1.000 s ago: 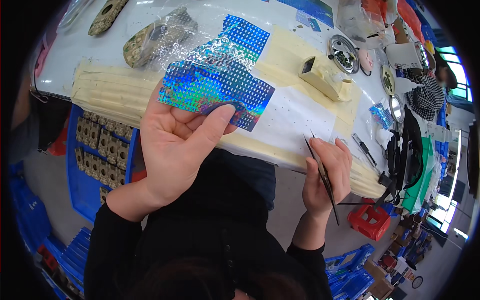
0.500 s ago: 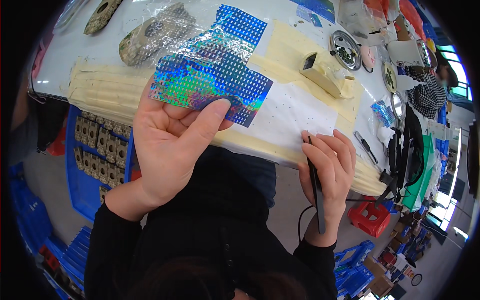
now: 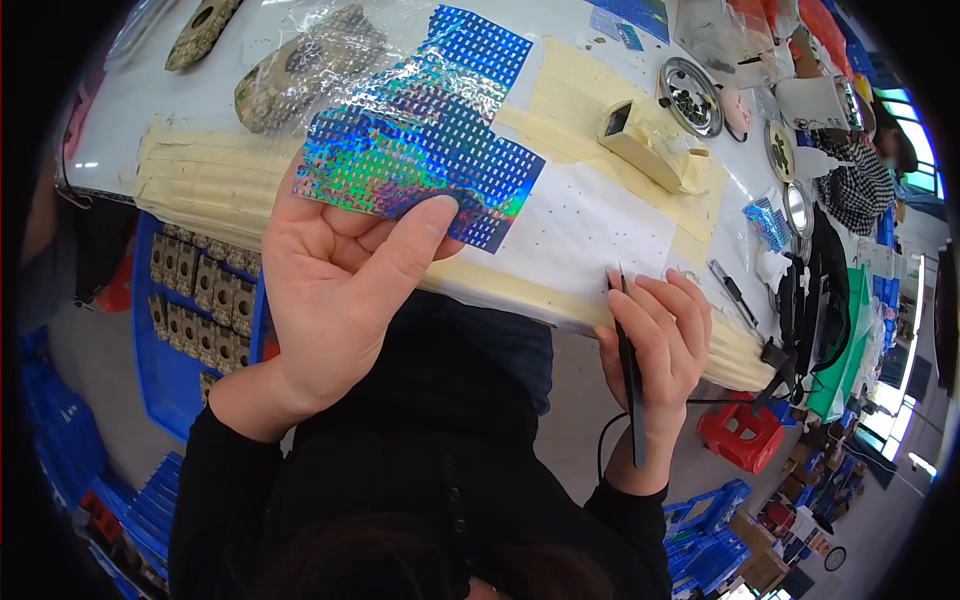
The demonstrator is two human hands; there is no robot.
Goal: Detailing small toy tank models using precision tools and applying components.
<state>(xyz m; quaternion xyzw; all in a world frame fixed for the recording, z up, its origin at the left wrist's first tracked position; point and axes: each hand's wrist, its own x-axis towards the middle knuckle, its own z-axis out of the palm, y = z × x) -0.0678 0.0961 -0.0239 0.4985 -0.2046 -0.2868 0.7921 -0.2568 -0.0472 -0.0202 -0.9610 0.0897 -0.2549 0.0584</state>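
Observation:
A shiny blue-green holographic sheet (image 3: pixel 470 150), covered in rows of small pale rectangles, is pinched between the thumb and fingers of my left hand (image 3: pixel 350 280). Crinkled clear film clings to its upper left part. My right hand (image 3: pixel 660 340) grips a pair of black tweezers (image 3: pixel 630 370), their tips pointing up toward the table's near edge. Beyond those tips lies a white paper (image 3: pixel 590 225) dotted with tiny dark specks. Whether anything sits between the tips is too small to tell.
Camouflage-patterned model parts (image 3: pixel 310 70) lie far left, partly under clear film. A blue crate (image 3: pixel 150 340) of similar parts stands below the table at left. Toward the right are a cream box-shaped holder (image 3: pixel 655 150), a round metal dish (image 3: pixel 690 98), a craft knife (image 3: pixel 733 292) and a red stool (image 3: pixel 740 435).
The tweezer tips stand slightly farther apart from my fingertips, and my right index finger has drawn back a little. My left hand and the sheet have barely shifted.

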